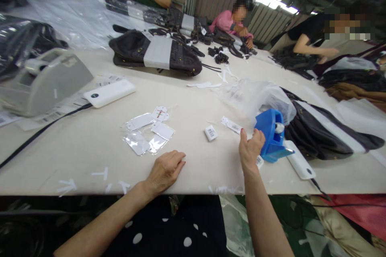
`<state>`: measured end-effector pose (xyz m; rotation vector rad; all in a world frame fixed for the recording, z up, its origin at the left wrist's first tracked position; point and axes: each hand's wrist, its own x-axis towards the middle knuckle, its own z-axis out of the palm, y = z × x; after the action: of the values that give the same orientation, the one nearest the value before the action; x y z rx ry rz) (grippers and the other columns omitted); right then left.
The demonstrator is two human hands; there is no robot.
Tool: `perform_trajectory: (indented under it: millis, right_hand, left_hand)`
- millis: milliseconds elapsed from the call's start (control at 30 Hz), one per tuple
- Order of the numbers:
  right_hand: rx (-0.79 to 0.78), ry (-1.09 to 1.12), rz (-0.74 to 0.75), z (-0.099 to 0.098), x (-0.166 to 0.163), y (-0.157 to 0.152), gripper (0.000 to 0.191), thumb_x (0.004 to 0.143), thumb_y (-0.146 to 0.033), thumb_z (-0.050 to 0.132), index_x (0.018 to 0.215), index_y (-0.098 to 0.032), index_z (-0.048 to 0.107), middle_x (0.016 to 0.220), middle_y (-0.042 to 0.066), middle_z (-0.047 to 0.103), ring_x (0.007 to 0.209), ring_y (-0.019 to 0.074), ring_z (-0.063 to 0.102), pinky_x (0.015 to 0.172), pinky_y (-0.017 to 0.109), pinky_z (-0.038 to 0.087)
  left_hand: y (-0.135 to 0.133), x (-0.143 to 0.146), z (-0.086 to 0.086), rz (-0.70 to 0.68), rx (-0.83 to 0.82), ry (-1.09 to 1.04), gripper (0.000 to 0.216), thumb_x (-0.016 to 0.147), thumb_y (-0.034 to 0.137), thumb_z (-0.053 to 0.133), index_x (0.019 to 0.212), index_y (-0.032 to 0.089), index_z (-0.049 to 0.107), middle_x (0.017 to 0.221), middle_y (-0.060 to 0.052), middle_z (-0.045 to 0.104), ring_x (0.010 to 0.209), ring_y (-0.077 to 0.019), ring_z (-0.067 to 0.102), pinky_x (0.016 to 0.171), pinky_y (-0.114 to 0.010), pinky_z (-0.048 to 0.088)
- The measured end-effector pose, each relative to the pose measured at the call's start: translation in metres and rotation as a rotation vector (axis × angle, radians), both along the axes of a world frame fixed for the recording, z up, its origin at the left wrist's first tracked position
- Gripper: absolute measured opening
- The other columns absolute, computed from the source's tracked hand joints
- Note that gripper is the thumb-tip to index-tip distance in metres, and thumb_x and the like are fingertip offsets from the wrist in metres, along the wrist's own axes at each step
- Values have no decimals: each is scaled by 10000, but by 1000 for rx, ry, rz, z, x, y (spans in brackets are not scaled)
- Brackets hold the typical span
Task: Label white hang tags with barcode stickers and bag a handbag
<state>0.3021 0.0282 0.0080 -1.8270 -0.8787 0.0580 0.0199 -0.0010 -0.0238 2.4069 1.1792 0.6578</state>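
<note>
My left hand [167, 170] lies flat on the pale table [90, 148] near its front edge, fingers stretched out and holding nothing. My right hand [250, 149] is curled against the near left side of a blue tape dispenser [273, 136], fingers closed on its edge. A small barcode tag [259, 162] peeks out under that hand. Another small white barcode tag [210, 133] and a narrow bagged tag [230, 124] lie just left of the hand. Several small clear bags with white hang tags [150, 132] lie ahead of my left hand.
A grey label printer [42, 80] and white power bank [109, 92] sit at the left, with a black cable. Black handbags [157, 54] lie farther back. A crumpled plastic bag [256, 96], a black bag [328, 134] and another power bank [299, 164] are at right. Three people work at the far side.
</note>
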Motion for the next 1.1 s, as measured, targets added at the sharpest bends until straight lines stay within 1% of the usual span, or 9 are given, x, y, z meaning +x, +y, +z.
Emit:
perform_trajectory:
  millis: [67, 133, 233, 300, 400, 567, 867, 1000, 1100]
  right_hand:
    - [10, -206, 63, -9, -19, -11, 467, 741, -352, 571, 1114, -75, 526, 1268, 223, 419, 1223, 313, 334, 983, 512, 317]
    - [21, -365, 191, -19, -44, -24, 382, 799, -324, 514, 1109, -102, 539, 1211, 194, 473, 1160, 285, 414, 939, 492, 377]
    - [66, -420, 354, -32, -77, -40, 288, 834, -258, 479, 1090, -149, 552, 1142, 145, 520, 1102, 240, 471, 927, 457, 412]
    - [95, -452, 419, -38, -91, -47, 271, 833, -212, 481, 1089, -163, 552, 1124, 133, 526, 1083, 225, 485, 931, 444, 418]
    - [119, -488, 464, -42, -98, -51, 264, 822, -166, 494, 1079, -165, 556, 1109, 129, 529, 1063, 217, 496, 920, 430, 432]
    - [93, -485, 485, -42, -95, -51, 224, 830, -165, 478, 1035, -160, 568, 1079, 125, 542, 1039, 210, 507, 905, 427, 448]
    - [59, -477, 498, -41, -95, -50, 203, 835, -179, 460, 995, -153, 583, 1049, 128, 562, 1008, 210, 521, 891, 431, 458]
    - [72, -476, 497, -43, -95, -50, 205, 836, -184, 453, 988, -159, 589, 1041, 124, 569, 995, 208, 528, 881, 427, 462]
    - [70, -451, 500, -44, -93, -50, 202, 838, -195, 450, 975, -160, 595, 1020, 122, 582, 975, 206, 537, 873, 423, 463]
  left_hand:
    - [6, -3, 7, 78, 34, -33, 189, 875, 217, 386, 932, 169, 560, 838, -65, 602, 808, -175, 553, 754, -288, 429]
    - [21, -9, 17, 243, 92, -36, 180, 863, 216, 409, 944, 177, 564, 911, -78, 599, 898, -203, 537, 816, -319, 416]
    - [50, -19, 32, 468, 101, 72, 214, 816, 220, 476, 1004, 163, 563, 1011, -101, 569, 989, -249, 495, 860, -361, 394]
    - [68, -27, 39, 518, 37, 177, 304, 770, 267, 544, 1048, 145, 562, 1039, -118, 544, 1008, -275, 475, 858, -380, 392]
    - [82, -34, 42, 448, -66, 288, 452, 694, 382, 624, 1100, 192, 567, 1048, -110, 509, 1007, -291, 461, 840, -401, 391]
    - [89, -37, 40, 319, -170, 362, 476, 668, 455, 621, 1099, 260, 569, 1057, -95, 471, 1032, -290, 434, 848, -421, 364]
    - [112, -34, 48, 239, -195, 411, 417, 522, 471, 689, 783, 177, 550, 986, -94, 502, 953, -281, 458, 770, -375, 365]
    - [107, -36, 53, 161, -76, 320, 283, 574, 394, 677, 661, 173, 524, 832, -49, 560, 872, -237, 487, 754, -353, 328]
    - [103, -38, 60, 115, -96, 177, 242, 620, 338, 656, 566, 167, 493, 632, 9, 537, 728, -172, 492, 737, -321, 310]
